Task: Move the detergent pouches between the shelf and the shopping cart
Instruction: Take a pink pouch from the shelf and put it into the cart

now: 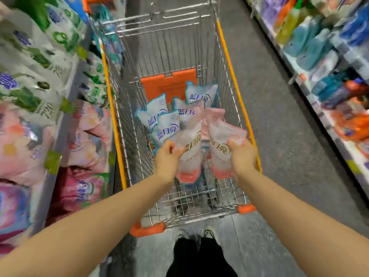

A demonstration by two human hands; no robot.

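Over the shopping cart (227, 62), the left hand (166, 156) grips one pink detergent pouch (190, 150) and the right hand (242, 154) grips another (220, 146), above blue pouches (157, 118) lying inside. Whether loading or unloading is unclear; next, release them or carry them left to the shelf (60, 124).

Blue bottles (307, 43), grey floor (279, 146), black trousers (199, 258)
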